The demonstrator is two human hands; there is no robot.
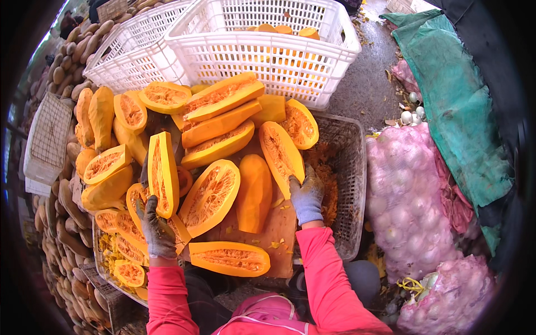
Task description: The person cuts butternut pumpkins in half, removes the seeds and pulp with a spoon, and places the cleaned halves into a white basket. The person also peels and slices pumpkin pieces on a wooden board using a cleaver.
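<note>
Both my hands wear grey, soiled work gloves. My right hand (307, 194) grips the lower end of a peeled squash half (282, 155), whose seeded cut face is turned up. My left hand (157, 232) is at the lower end of another peeled half (163, 176), fingers along its left side; how firmly it holds is unclear. Between my hands, a wide half (211, 197) lies cut face up, and a peeled squash piece (253, 192) shows its rounded side. Nearest me, one more half (230, 258) lies crosswise on a wooden board (278, 234).
Stacked halves (222, 121) lie beyond the board. White plastic crates (259, 54) stand behind, one containing orange pieces. At right, a dirty crate (351, 197) holds scraped pulp (324, 167), beside mesh sacks of onions (406, 201). Unpeeled squash (69, 247) are heaped at left.
</note>
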